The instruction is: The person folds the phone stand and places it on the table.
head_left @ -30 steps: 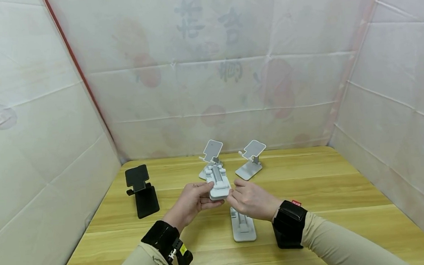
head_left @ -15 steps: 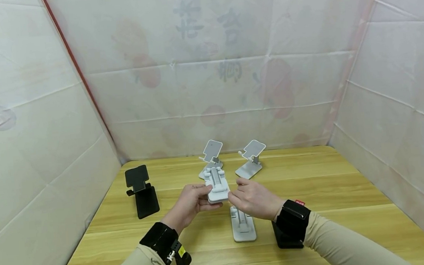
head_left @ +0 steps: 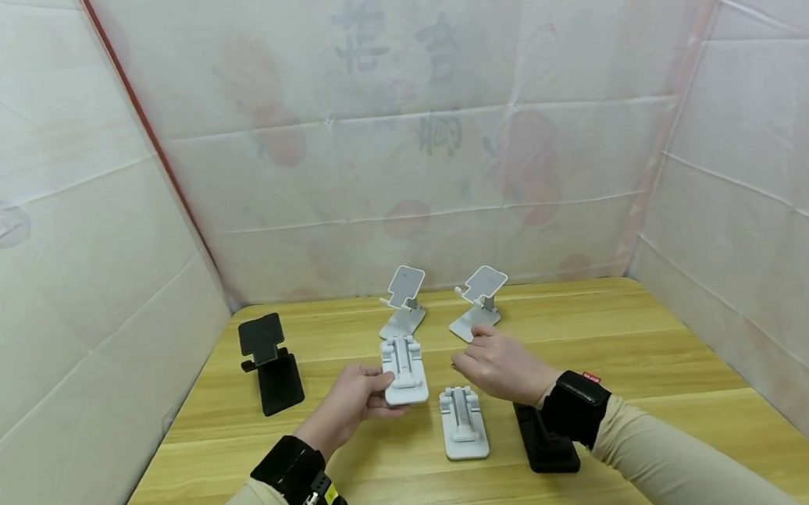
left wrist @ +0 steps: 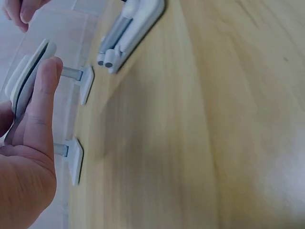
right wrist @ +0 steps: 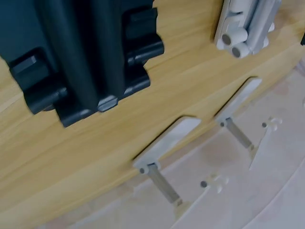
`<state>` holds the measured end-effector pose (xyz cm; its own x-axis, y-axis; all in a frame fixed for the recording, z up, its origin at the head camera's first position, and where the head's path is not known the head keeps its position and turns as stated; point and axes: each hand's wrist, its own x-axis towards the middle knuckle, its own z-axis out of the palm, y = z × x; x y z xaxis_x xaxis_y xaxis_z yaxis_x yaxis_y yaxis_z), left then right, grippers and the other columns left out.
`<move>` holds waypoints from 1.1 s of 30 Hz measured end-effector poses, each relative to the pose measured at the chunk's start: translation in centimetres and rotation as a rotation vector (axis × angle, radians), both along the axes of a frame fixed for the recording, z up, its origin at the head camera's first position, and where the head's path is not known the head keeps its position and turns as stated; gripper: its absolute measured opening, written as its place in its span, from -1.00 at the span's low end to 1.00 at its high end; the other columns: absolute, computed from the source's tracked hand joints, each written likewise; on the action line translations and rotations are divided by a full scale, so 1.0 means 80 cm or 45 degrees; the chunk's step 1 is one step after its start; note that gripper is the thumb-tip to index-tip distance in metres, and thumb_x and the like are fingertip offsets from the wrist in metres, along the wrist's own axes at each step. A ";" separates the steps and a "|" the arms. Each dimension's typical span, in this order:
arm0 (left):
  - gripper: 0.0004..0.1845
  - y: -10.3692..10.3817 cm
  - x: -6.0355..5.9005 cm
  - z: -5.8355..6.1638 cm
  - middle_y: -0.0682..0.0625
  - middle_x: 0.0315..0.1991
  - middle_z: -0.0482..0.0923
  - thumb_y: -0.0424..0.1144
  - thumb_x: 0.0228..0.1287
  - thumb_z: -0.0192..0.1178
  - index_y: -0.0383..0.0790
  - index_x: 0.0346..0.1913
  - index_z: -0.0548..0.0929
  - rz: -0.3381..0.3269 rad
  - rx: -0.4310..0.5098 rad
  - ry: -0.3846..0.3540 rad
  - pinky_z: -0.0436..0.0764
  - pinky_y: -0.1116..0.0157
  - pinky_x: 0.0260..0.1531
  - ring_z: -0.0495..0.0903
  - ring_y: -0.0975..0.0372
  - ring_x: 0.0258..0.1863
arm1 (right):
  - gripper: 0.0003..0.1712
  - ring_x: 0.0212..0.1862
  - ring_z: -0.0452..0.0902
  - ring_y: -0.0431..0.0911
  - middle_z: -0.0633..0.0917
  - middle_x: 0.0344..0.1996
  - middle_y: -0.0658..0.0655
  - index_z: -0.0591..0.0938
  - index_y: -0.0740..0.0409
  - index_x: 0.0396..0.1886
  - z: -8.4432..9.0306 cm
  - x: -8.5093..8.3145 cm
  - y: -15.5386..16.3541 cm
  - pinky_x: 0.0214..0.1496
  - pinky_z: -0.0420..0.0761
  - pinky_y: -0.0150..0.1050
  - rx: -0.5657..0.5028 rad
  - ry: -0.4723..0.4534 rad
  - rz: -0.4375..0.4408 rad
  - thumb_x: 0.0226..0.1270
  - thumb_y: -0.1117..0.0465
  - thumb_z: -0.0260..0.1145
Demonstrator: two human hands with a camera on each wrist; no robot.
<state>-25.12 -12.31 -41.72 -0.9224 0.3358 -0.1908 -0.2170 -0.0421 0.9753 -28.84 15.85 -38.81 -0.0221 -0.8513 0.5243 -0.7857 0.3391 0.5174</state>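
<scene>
left hand (head_left: 348,401) fingers grip folded white plastic phone stand (head_left: 403,371), frame centre, just above wooden bench (head_left: 637,361) | right hand (head_left: 498,365) loosely curled, holding nothing | bare bench at right edge | stand flat, hinge arm folded down

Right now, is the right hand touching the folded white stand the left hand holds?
No, the right hand hovers apart; only the left hand grips the folded white stand.

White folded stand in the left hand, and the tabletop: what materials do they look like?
White folded phone stand, held by the left hand: likely moulded plastic, matte, with rounded edges and uniform colour. Table: wood or wood-look laminate, pale yellow, with grain lines, plank seams and a soft sheen; I cannot tell which.
</scene>
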 end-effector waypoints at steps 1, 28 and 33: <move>-0.61 -0.002 0.002 -0.001 -0.39 -0.07 0.71 -0.33 0.61 -0.02 -0.66 0.22 0.50 -0.005 -0.019 -0.002 0.79 0.08 -0.08 0.79 -0.05 -0.17 | -0.67 -0.60 0.40 -0.19 0.58 -0.66 -0.05 0.58 0.15 -0.44 0.000 -0.002 0.002 -0.20 0.64 -0.19 -0.012 0.007 -0.001 0.57 0.35 0.03; -0.66 -0.020 0.028 -0.032 -0.39 -0.26 0.74 -0.30 0.59 0.00 -0.59 0.03 0.61 -0.125 -0.257 -0.118 0.82 0.08 -0.29 0.80 -0.09 -0.33 | -0.54 0.00 0.65 0.13 0.69 0.01 0.26 0.64 0.28 0.20 -0.040 -0.022 0.110 0.05 0.68 0.05 -0.098 -0.897 -0.772 0.45 0.09 0.37; -0.66 -0.020 0.029 -0.033 -0.37 -0.24 0.75 -0.30 0.59 0.01 -0.58 0.03 0.62 -0.123 -0.295 -0.126 0.82 0.08 -0.30 0.80 -0.08 -0.33 | -0.44 0.23 0.51 0.37 0.61 0.20 0.41 0.57 0.33 0.30 -0.056 -0.023 0.145 0.28 0.52 0.28 -0.111 -1.077 -0.947 0.50 0.03 0.31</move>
